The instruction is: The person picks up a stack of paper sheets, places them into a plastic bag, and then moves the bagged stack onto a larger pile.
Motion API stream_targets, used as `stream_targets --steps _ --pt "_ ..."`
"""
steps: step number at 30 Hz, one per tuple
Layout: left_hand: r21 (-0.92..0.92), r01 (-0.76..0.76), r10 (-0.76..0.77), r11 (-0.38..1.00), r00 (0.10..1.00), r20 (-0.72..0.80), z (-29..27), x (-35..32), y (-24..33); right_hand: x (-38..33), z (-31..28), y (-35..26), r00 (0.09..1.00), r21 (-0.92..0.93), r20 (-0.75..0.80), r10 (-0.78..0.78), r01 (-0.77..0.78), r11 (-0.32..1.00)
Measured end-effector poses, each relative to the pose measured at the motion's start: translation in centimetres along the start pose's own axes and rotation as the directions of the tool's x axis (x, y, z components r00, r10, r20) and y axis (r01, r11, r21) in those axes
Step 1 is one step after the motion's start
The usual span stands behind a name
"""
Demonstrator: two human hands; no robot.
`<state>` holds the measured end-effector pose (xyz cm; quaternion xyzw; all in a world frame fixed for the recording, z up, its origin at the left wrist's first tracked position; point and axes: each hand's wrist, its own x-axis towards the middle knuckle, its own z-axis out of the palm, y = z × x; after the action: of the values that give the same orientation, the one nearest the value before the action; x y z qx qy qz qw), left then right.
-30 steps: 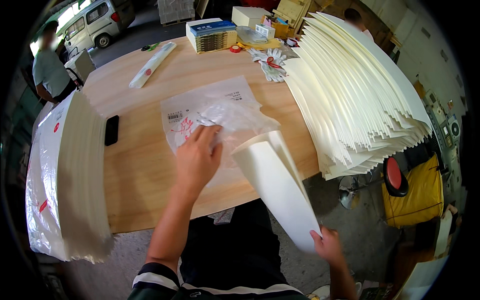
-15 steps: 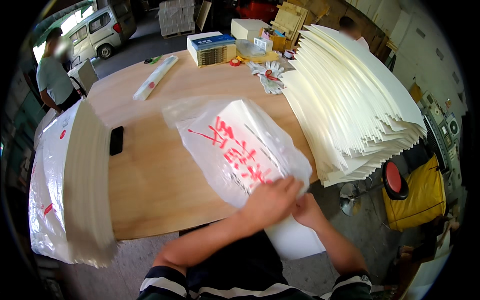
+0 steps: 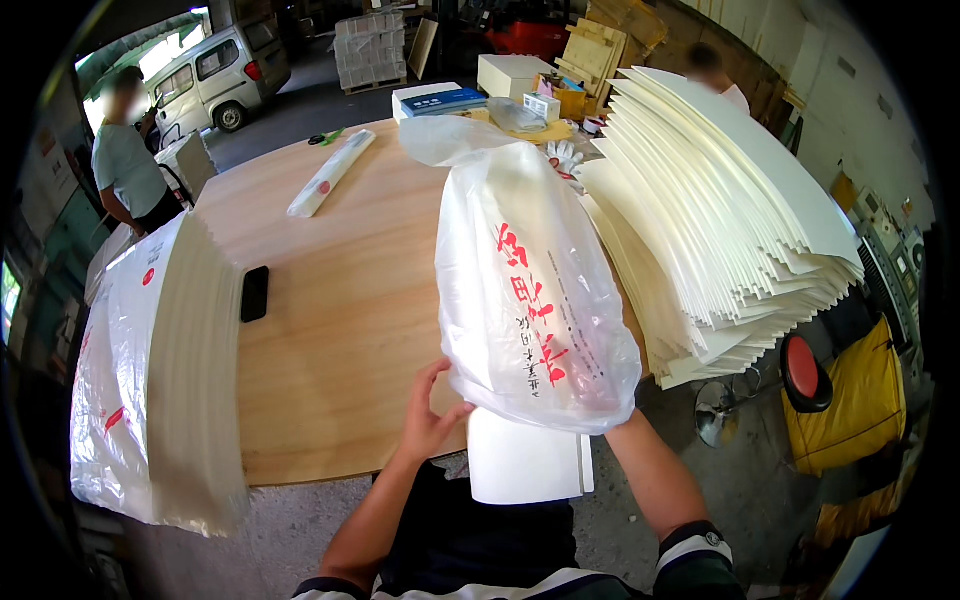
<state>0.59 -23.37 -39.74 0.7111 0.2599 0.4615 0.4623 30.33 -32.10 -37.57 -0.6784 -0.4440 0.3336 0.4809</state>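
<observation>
A translucent white plastic bag (image 3: pixel 530 250) with red and black characters stands over the table's near right part. It is pulled around a thick roll or folded stack of white paper (image 3: pixel 530 460), whose bare end sticks out toward me. Beside the bag's lower left edge is my left hand (image 3: pixel 432 412), thumb and fingers apart, fingertips at the plastic. My right hand (image 3: pixel 624 430) reaches behind the bag's lower right side; its fingers are hidden there. The bag's loose far end (image 3: pixel 450 140) flops to the left.
Fanned white sheets (image 3: pixel 720 220) are piled at right. A plastic-wrapped paper stack (image 3: pixel 130 370) stands at left, beside a black phone (image 3: pixel 255 294). A wrapped roll (image 3: pixel 332 173), scissors (image 3: pixel 322 138), gloves (image 3: pixel 564 158) and boxes lie farther back. A person (image 3: pixel 135 150) stands at far left.
The bag has turned more upright and been drawn farther over the paper. My hands, close together before at its near right corner, are now apart, the left one moved to the left.
</observation>
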Motion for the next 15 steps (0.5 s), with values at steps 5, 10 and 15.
stream_targets --steps 5,10,15 --pt "0.120 0.023 -0.027 0.993 0.999 0.036 -1.3 -1.1 -2.5 0.8 -0.5 -1.0 0.998 0.092 -0.006 0.070 -0.069 0.993" --pt "0.180 -0.245 0.212 0.953 0.959 0.186 -2.1 -8.0 2.0 2.4 -1.5 -3.6 0.989 0.221 -0.017 0.148 -0.141 0.965" --pt "0.231 -0.030 0.015 0.973 0.998 0.069 -2.0 -9.8 3.5 4.5 1.6 -4.9 0.956 0.340 -0.036 0.292 -0.263 0.903"
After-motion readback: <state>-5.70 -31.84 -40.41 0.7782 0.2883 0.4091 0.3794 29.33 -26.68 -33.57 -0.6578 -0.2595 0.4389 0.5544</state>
